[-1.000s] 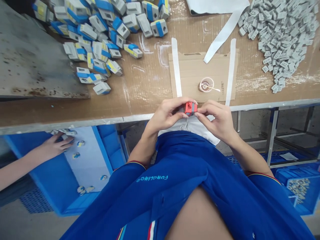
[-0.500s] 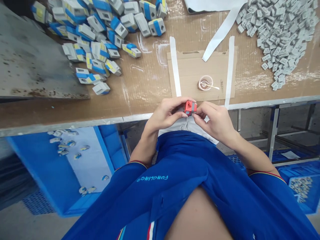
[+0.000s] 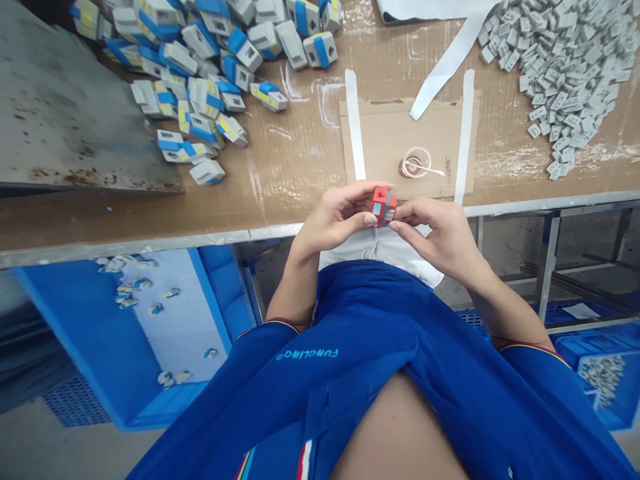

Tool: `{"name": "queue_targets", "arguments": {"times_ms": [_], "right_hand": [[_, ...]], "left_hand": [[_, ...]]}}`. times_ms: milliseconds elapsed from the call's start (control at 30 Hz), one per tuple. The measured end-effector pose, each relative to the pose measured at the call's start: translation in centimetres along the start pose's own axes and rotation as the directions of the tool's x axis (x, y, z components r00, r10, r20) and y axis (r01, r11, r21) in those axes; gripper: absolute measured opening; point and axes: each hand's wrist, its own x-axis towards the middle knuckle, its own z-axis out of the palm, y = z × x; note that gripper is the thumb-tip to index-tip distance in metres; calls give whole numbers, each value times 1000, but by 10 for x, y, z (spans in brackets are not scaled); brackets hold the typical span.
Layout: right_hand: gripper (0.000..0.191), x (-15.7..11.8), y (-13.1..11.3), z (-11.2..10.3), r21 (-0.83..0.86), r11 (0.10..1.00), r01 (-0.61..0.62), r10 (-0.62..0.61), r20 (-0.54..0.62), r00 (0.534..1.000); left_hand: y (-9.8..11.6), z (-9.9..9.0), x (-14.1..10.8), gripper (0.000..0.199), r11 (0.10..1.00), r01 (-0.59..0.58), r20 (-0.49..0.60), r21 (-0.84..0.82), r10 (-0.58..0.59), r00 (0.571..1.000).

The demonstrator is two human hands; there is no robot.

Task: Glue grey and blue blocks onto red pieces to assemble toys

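Note:
A small red block-like piece (image 3: 380, 197) with a grey band and a pale blue patch is held just over the table's front edge. My left hand (image 3: 337, 217) grips it between thumb and fingers from the left. From the right, the closed fingertips of my right hand (image 3: 435, 230) pinch at its side; whether they hold a smaller part there I cannot make out. Beyond the hands, a clear cup (image 3: 416, 162) with a thin white swab (image 3: 433, 171) across it stands on a flat cardboard sheet (image 3: 385, 137).
Blue, white and yellow pieces (image 3: 205, 97) are heaped at the back left beside a metal plate (image 3: 75, 120). Small grey parts (image 3: 575, 87) lie piled at the right. A blue bin (image 3: 85, 340) sits below left. White strips (image 3: 355, 127) run over the cardboard.
The red piece has turned in my fingers, so the pale blue patch and grey band show more. Both hands still hold near the same place; the whole view has shifted slightly.

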Motion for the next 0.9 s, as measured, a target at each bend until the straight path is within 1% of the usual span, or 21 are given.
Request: {"name": "queue_targets", "arguments": {"times_ms": [100, 167, 233, 333, 433, 500, 633, 767, 900], "right_hand": [[10, 0, 0, 2, 70, 996, -59, 60, -13, 998], [11, 0, 0, 3, 83, 994, -68, 70, -22, 997], [13, 1, -1, 2, 61, 997, -46, 47, -21, 999], [12, 0, -2, 1, -7, 1000, 25, -25, -31, 999], [8, -2, -1, 3, -74, 993, 96, -102, -81, 991], [8, -3, 0, 7, -111, 986, 123, -136, -124, 983], [11, -6, 1, 13, -148, 980, 131, -155, -170, 973], [12, -6, 0, 16, -164, 972, 170, -201, -199, 959], [14, -7, 0, 16, -140, 975, 175, -198, -170, 965]], "left_hand": [[-1, 1, -1, 52, 1000, 5, 3, -19, -5, 1000], [-1, 1, -1, 52, 1000, 10, 2, -9, -10, 1000], [-1, 2, -2, 53, 1000, 10, 6, 10, -10, 1000], [1, 2, -2, 52, 1000, -2, 14, 31, 1, 1000], [4, 3, -2, 46, 999, -32, 5, 42, 32, 999], [4, 4, -1, 43, 996, -70, 6, 50, 70, 998], [3, 5, -1, 42, 991, -98, 1, 93, 98, 995], [4, 6, -2, 40, 988, -109, -6, 109, 110, 994], [4, 5, -3, 39, 990, -74, 3, 122, 75, 997]]}}
